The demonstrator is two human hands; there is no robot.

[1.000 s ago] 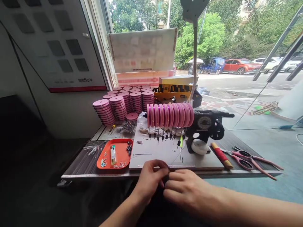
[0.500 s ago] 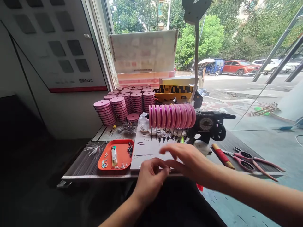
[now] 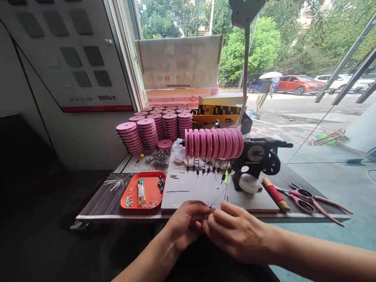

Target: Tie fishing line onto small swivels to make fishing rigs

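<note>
My left hand (image 3: 185, 223) and my right hand (image 3: 235, 232) meet at the table's near edge, fingertips pinched together on a thin line (image 3: 219, 198). The line runs up toward the row of pink spools (image 3: 213, 142) mounted on a black winding machine (image 3: 257, 158). Small black weights and a green float (image 3: 225, 178) hang under the spools over a grey work board (image 3: 202, 190).
An orange tray (image 3: 149, 190) with a lighter and small parts lies left of the board. Stacks of pink spools (image 3: 155, 131) stand behind. Red-handled pliers and scissors (image 3: 308, 196) and a red tool (image 3: 274, 194) lie at right. A lamp pole (image 3: 244, 70) rises behind.
My right hand reached out over the board, then came back to my left hand at the table's edge. A thin line now stretches from the fingers toward the spools.
</note>
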